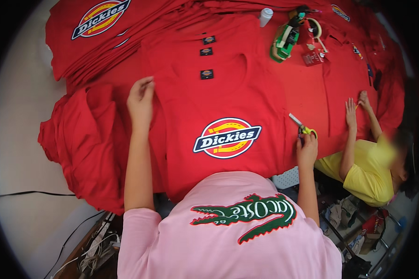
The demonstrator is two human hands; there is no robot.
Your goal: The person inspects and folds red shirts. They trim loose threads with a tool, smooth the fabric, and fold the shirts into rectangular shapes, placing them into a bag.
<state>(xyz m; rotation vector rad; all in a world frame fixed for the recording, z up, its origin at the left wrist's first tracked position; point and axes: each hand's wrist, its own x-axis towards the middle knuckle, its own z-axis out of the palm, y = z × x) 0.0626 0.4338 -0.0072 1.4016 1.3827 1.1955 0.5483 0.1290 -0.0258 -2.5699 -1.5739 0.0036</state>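
Red shirt (186, 109) is lying flat in front of the person, logo facing up, with the necklines of more shirts (184, 51) peeking out past its collar. Left hand (140, 100) is sitting by the shirt's left edge, near the shoulder — its fingers are bending inward, but I can't tell if they're pinching anything. Right hand (307, 150) is holding yellow scissors (303, 128) just off the other edge, fingers wrapping the handles, blades pointing away. Crumpled cloth (86, 144) is bunching up on the left, and a green dispenser (284, 43) is standing up top near a white bottle (266, 17) — plus a co-worker (365, 174) in yellow is reaching in from the right.
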